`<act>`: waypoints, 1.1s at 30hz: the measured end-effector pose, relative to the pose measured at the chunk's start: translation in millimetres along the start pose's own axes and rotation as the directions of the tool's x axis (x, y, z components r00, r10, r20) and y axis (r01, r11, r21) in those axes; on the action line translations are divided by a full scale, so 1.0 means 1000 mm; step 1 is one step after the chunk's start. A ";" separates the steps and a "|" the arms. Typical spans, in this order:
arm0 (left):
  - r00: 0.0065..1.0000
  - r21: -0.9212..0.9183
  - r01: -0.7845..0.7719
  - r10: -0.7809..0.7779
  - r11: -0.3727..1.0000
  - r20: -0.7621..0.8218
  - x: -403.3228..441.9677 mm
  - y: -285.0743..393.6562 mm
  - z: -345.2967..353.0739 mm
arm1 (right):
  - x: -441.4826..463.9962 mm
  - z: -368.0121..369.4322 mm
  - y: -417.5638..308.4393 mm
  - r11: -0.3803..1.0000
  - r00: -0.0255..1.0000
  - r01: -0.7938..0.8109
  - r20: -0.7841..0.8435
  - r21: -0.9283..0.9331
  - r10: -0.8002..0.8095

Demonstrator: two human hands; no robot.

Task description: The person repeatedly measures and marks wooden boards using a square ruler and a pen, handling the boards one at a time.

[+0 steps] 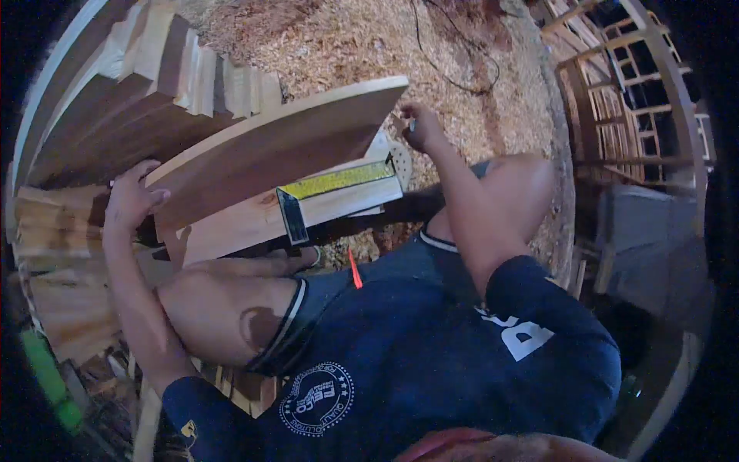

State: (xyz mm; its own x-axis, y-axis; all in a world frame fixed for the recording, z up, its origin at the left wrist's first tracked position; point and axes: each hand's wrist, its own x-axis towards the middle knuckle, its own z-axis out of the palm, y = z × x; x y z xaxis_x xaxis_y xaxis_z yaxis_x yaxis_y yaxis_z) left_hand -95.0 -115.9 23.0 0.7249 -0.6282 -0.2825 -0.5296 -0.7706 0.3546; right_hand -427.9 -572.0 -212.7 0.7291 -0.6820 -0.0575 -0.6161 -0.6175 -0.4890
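A wide wooden board [285, 146] stands on its long edge, tilted, across the front of my lap. My left hand [132, 196] grips the board's left end, with the thumb on the near face and the fingers at the far side. Just beyond the board's right end is my right hand [422, 129], its fingers curled round a small pale object too small to name. Below the board lies a flat light plank [239, 225]. On that plank rests a try square with a yellow blade [335, 183] and a dark stock [292, 216].
Stacked boards [138, 100] lean at the upper left. Wood shavings [339, 46] cover the ground, with a dark cable [466, 88] on them. A perforated round disc [400, 163] sits by the plank's right end. Wooden frames [631, 100] stand at the right.
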 end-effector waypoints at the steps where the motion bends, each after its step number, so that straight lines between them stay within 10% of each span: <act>1: 1.000 0.018 -0.005 0.005 1.000 0.003 0.000 -0.006 0.003 | 0.001 0.001 0.006 0.993 0.994 -0.096 0.044 -0.065 0.099; 20: 0.990 0.025 0.095 -0.097 0.995 0.100 0.016 -0.009 -0.006 | 0.005 -0.025 -0.016 0.979 0.981 -0.131 0.161 0.156 0.106; 22: 0.991 -0.029 0.107 -0.105 0.994 0.086 0.017 -0.020 -0.007 | 0.009 -0.015 -0.015 0.743 0.935 -0.343 0.283 0.574 0.212; 24: 0.989 -0.061 0.131 -0.127 0.990 0.070 0.016 -0.029 -0.010 | 0.007 -0.012 -0.013 0.733 0.952 -0.290 0.262 0.615 0.157; 26: 0.986 0.016 0.133 -0.134 0.991 0.096 0.014 -0.041 -0.015 | -0.012 -0.031 -0.025 0.961 0.991 0.054 0.103 0.273 -0.085; 33: 0.971 0.055 0.185 -0.173 0.981 -0.166 -0.016 -0.062 -0.031 | 0.025 0.066 0.007 0.323 0.981 -0.158 0.187 0.933 -0.059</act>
State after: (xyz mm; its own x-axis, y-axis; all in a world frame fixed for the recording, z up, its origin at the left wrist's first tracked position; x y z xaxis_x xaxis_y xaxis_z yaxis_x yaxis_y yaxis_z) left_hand -60.5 -54.6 33.3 0.8686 -0.4585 -0.1879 -0.4100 -0.8780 0.2471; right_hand -394.0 -567.2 -274.9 0.8072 -0.5588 -0.1901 -0.0366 0.2740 -0.9610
